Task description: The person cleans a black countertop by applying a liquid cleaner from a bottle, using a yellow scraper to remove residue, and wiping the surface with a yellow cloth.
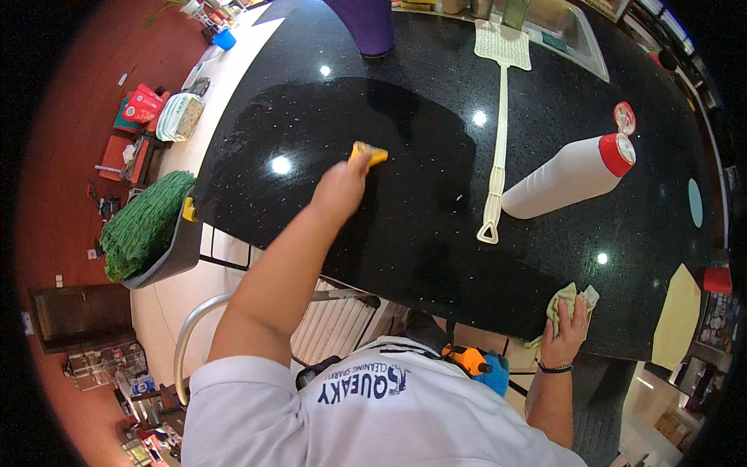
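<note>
My left hand point(341, 190) grips a small yellow cleaning pad point(369, 154) against the black speckled countertop point(408, 233); blur hides its exact kind. A broad wet patch point(292, 117) with a curved edge surrounds that hand. At the counter's near edge on the right, my right hand point(563, 330) holds a crumpled light green cloth point(561, 296) under its fingers. Between the hands but farther in, a white plastic bottle point(563, 178) with a red cap flipped up stands on the counter. Just left of it lies a cream plastic fly swatter point(500, 134).
A purple vase-like container point(370, 26) stands at the far side. Beyond the swatter is a sink point(575, 35). A yellow-green cloth point(676, 318) lies at the right edge. Off the left edge are a grey bin with green netting point(149, 225) and a metal rail point(189, 333).
</note>
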`<state>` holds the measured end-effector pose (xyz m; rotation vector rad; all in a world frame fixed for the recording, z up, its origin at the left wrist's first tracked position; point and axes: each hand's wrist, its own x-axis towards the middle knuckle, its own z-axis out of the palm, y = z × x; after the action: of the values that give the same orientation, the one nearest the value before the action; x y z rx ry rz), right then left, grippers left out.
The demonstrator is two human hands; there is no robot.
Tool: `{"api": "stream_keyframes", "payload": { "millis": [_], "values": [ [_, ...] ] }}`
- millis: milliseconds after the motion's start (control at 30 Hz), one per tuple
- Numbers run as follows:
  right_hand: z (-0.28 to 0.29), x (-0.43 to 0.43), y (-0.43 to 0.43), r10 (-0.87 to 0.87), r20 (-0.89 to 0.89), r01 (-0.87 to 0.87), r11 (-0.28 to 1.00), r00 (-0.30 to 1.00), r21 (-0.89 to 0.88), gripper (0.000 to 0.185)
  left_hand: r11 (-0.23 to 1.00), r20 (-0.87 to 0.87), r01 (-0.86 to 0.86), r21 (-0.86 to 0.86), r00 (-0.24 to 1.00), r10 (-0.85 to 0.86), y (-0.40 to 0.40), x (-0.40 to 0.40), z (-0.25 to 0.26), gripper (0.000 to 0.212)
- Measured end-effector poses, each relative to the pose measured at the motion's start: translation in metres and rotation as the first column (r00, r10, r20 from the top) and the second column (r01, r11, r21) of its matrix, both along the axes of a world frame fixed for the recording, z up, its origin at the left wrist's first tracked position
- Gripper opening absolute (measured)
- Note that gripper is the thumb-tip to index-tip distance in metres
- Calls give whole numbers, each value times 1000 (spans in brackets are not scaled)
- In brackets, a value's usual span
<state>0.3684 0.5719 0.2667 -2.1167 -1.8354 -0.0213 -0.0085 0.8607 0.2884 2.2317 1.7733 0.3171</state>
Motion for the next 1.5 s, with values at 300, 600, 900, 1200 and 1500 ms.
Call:
{"api": "stream_keyframes", "payload": {
  "millis": [300, 600, 900, 1200, 1500],
  "values": [
    [5, -1, 4, -11, 21, 12, 999, 1000, -33, 45, 975, -40, 32, -222, 998, -41, 23, 11, 14, 25],
    [7, -4, 3, -29, 1, 29, 999, 1000, -18, 45, 983, -47, 35, -183, 998, -45, 27, 5, 16, 29],
    [6, -1, 1, -36, -5, 35, 998, 999, -51, 46, 983, -101, 119, -137, 986, -134, 29, 18, 8, 28],
    [9, -6, 4, -7, -21, 7, 1000, 1000, -25, 45, 979, -122, 10, -203, 992, -36, 16, 1, 30, 24],
    [6, -2, 0, -19, 7, 19, 1000, 1000, -21, 45, 980, -152, 39, -193, 986, -69, 39, 15, 24, 26]
  ]
}}
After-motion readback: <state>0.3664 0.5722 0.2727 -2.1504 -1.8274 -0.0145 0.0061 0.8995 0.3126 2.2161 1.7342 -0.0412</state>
